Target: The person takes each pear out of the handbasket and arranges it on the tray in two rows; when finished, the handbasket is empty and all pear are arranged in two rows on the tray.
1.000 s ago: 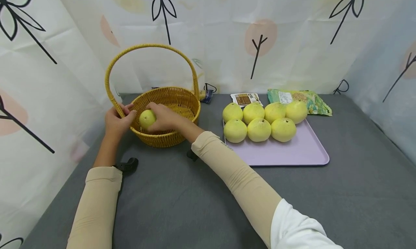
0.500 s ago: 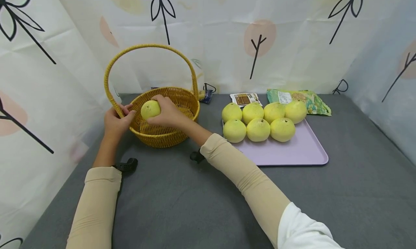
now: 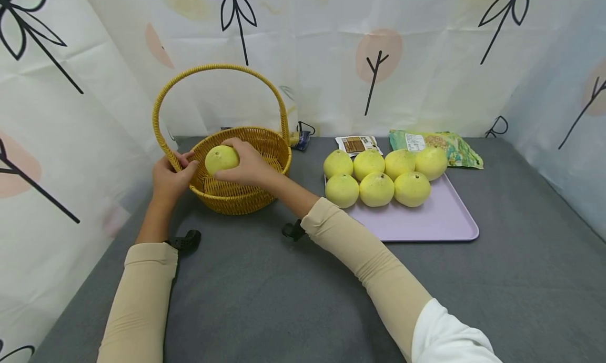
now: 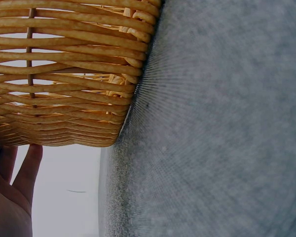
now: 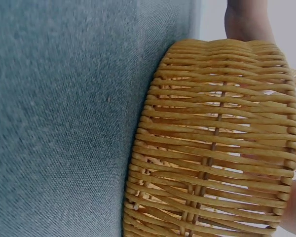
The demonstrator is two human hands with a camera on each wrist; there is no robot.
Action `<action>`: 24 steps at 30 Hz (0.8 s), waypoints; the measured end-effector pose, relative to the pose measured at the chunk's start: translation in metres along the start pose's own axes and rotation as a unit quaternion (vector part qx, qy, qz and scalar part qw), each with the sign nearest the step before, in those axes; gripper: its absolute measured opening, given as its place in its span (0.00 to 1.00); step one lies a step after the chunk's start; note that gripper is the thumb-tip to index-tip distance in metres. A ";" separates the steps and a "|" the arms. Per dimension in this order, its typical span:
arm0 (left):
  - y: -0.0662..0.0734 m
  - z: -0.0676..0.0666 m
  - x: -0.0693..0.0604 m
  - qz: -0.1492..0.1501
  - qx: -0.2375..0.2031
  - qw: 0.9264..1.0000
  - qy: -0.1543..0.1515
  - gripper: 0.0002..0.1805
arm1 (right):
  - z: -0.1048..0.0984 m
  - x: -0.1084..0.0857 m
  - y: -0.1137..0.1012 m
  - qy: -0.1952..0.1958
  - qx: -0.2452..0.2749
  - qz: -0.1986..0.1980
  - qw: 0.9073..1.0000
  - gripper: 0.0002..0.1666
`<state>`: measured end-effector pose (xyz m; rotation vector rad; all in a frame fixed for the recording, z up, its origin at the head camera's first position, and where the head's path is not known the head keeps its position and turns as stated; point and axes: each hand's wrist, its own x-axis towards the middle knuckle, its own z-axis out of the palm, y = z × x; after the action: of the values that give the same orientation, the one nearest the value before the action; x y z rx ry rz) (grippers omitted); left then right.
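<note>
A yellow wicker basket (image 3: 236, 204) with a tall arched handle stands at the back left. My left hand (image 3: 169, 179) grips the handle's left base at the rim; in the left wrist view its fingers (image 4: 27, 170) reach the basket's side. Inside the basket's opening, my right hand (image 3: 248, 165) holds a round yellow-green fruit (image 3: 221, 160), thumb and fingers curled around its right side. The fruit is above the basket floor. Through the right wrist view, the woven wall (image 5: 217, 133) hides most of the right hand and fruit.
Several similar fruits (image 3: 377, 189) sit in two rows on a lilac tray (image 3: 426, 223) at the right. Behind it lie a green patterned bag (image 3: 454, 151) and a small white packet (image 3: 350, 143). A dark blue packet (image 3: 303, 141) lies behind the basket.
My right hand has lifted the fruit from low in the basket and drawn it slightly right. Its forearm has shifted right. My left hand has stayed on the handle.
</note>
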<state>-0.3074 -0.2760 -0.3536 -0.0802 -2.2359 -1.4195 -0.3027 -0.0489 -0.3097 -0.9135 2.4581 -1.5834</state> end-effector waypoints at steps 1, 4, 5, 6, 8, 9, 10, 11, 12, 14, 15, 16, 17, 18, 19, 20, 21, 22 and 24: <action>0.000 0.000 0.000 -0.001 -0.002 1.000 -0.001 0.13 | -0.001 0.000 0.000 0.001 0.005 -0.002 1.000 0.42; -0.001 0.000 0.001 0.000 -0.007 1.000 -0.003 0.13 | -0.003 -0.004 0.000 0.003 0.020 0.000 1.000 0.42; -0.001 0.000 0.001 -0.001 -0.007 1.000 -0.003 0.13 | -0.004 -0.005 0.000 0.000 0.024 0.003 1.000 0.42; -0.001 0.001 0.001 -0.003 -0.008 1.000 -0.003 0.13 | -0.005 -0.007 -0.001 -0.002 0.026 0.004 1.000 0.42; -0.001 0.001 0.001 -0.004 -0.007 1.000 -0.002 0.13 | -0.008 -0.010 -0.002 -0.007 0.036 0.007 0.999 0.42; -0.001 0.001 0.001 -0.006 -0.007 1.000 -0.002 0.13 | -0.009 -0.012 -0.003 -0.011 0.041 0.010 0.999 0.42; -0.001 0.001 0.001 -0.008 -0.006 1.000 -0.003 0.13 | -0.010 -0.014 -0.003 -0.014 0.044 0.009 0.999 0.42; -0.001 0.001 0.001 -0.009 -0.004 1.000 -0.003 0.13 | -0.012 -0.016 -0.004 -0.019 0.050 0.010 0.999 0.42; -0.001 0.000 0.001 -0.010 -0.003 1.000 -0.002 0.13 | -0.014 -0.018 -0.004 -0.021 0.055 0.008 0.998 0.41; -0.001 0.000 0.002 -0.007 0.000 1.000 -0.002 0.13 | -0.017 -0.022 -0.006 -0.026 0.065 0.005 0.998 0.41; -0.001 0.000 0.002 -0.007 0.001 1.000 -0.002 0.13 | -0.018 -0.024 -0.006 -0.029 0.067 0.004 0.997 0.41; -0.001 0.000 0.002 -0.006 0.001 1.000 -0.003 0.13 | -0.020 -0.026 -0.007 -0.031 0.071 0.003 0.997 0.40; -0.001 0.000 0.001 -0.006 0.001 1.000 -0.003 0.13 | -0.021 -0.028 -0.008 -0.034 0.075 0.004 0.997 0.40; -0.001 -0.001 0.001 -0.006 0.003 1.000 -0.005 0.13 | -0.023 -0.030 -0.008 -0.036 0.082 0.005 0.996 0.40; -0.001 0.000 0.001 -0.008 0.005 1.000 -0.006 0.13 | -0.024 -0.033 -0.009 -0.039 0.088 0.007 0.995 0.40; -0.001 -0.001 0.001 -0.011 0.006 1.000 -0.008 0.13 | -0.026 -0.036 -0.009 -0.041 0.095 0.010 0.995 0.40; -0.001 -0.001 0.001 -0.013 0.007 1.000 -0.009 0.13 | -0.027 -0.039 -0.010 -0.042 0.101 0.011 0.994 0.39; -0.001 -0.001 0.001 -0.014 0.009 1.000 -0.009 0.13 | -0.028 -0.042 -0.011 -0.043 0.110 0.011 0.993 0.39; -0.001 -0.001 0.001 -0.016 0.012 1.000 -0.010 0.13 | -0.031 -0.048 -0.012 -0.045 0.127 0.011 0.991 0.39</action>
<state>-0.3079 -0.2777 -0.3541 -0.0498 -2.2784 -1.4152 -0.2691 -0.0025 -0.2966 -0.8911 2.1354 -1.7545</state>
